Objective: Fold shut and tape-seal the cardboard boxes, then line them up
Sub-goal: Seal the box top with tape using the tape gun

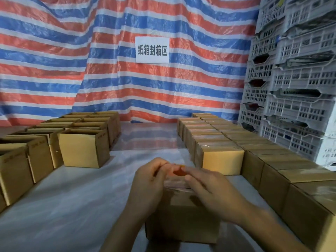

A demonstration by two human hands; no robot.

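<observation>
The box (181,220) in hand stands on the worktop (72,197) right in front of the person, low in the view. Its top flaps are down, and its long side appears to run left to right. Both hands are over its far top edge. They meet at a small orange piece (179,172), probably a tape cutter or the core of a roll, though blur hides which.

The left hand (149,180) has its fingers curled in around that piece, a closed grip. The right hand (209,186) lies flatter across the box top with thumb and forefinger up at the orange piece. I cannot tell whether it pinches the piece or only touches it.

The box lies below and on the near side of both grips, so the tape would likely be drawn back toward the person. Both hands are about equally near. A glossy strip shows under the fingers (possibly clear tape), but it is too smeared to tell how far the seal runs.

Open boxes (83,151) stand in rows to the left, well apart from the work. Sealed boxes (223,159) are lined up along the right, the closest ones near the box, so it looks bound for that side. Behind hang a striped tarp (109,70) and a white sign (152,50), with stacked grey crates (294,88) at the far right.
</observation>
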